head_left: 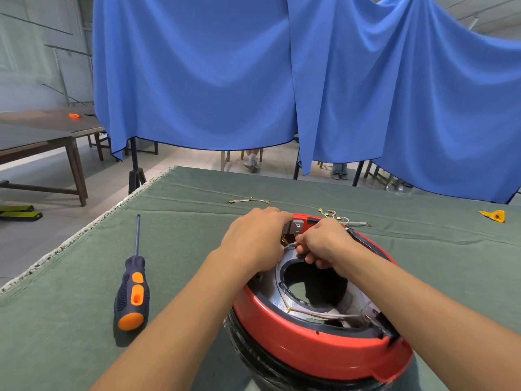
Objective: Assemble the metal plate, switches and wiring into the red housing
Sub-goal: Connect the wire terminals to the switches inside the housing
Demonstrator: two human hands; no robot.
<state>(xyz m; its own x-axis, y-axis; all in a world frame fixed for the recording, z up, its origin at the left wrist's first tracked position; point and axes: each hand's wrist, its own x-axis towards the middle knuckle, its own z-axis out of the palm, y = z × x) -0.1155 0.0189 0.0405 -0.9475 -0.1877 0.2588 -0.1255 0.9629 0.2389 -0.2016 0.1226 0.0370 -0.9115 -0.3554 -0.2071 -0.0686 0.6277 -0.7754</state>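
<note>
The round red plastic housing point(310, 342) sits on the green-clothed bench point(197, 210). At its far rim, the right hand point(324, 244) pinches a thin white wire point(291, 244) aimed leftward at the grey switch block point(296, 225), which the curled left hand point(253, 241) steadies (terminals partly hidden)

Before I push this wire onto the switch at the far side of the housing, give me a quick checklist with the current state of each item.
1. Red housing steady on the green cloth: ok.
2. Left hand bracing the switch: ok.
3. Right hand pinching the wire near the switch: ok.
4. Connector lined up with its tab: cannot tell, fingers hide it.
5. Spare wires within reach: ok.
6. Screwdriver clear of the work, lying to the left: ok.
</note>
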